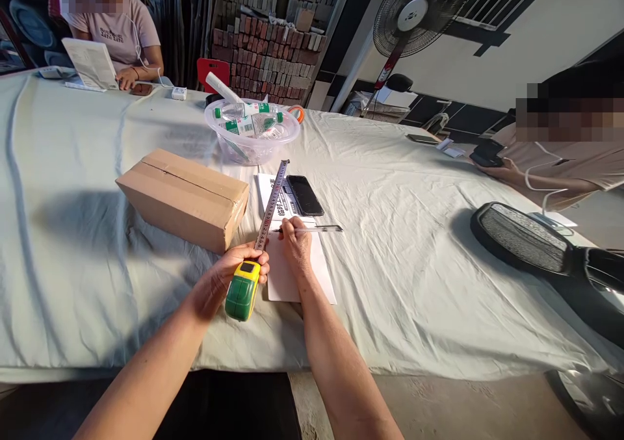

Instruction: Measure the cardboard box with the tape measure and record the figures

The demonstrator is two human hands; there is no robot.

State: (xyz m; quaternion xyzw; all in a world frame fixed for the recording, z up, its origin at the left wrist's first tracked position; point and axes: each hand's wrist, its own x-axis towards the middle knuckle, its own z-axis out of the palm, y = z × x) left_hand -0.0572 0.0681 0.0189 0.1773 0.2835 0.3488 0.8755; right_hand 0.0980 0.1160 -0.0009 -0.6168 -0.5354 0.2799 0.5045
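My left hand [247,260] is closed around a green and yellow tape measure [242,292], its blade [273,203] drawn out and slanting up over the paper. A clear pen [319,229] is pinched in my right hand [296,244], its tip on a white sheet of paper [302,281]. Beyond that hand, a black phone [305,195] lies on a printed sheet or cover [267,183] with large dark characters. To the left of both hands rests a closed cardboard box [182,196], taped along its top.
Behind the box stands a clear plastic basin [229,147] with several bottles, beside an orange tape roll [296,113]. A pale cloth covers the table [400,284]. One person sits at a laptop [90,62] far left, another sits at the right. A black chair [526,238] adjoins the right edge.
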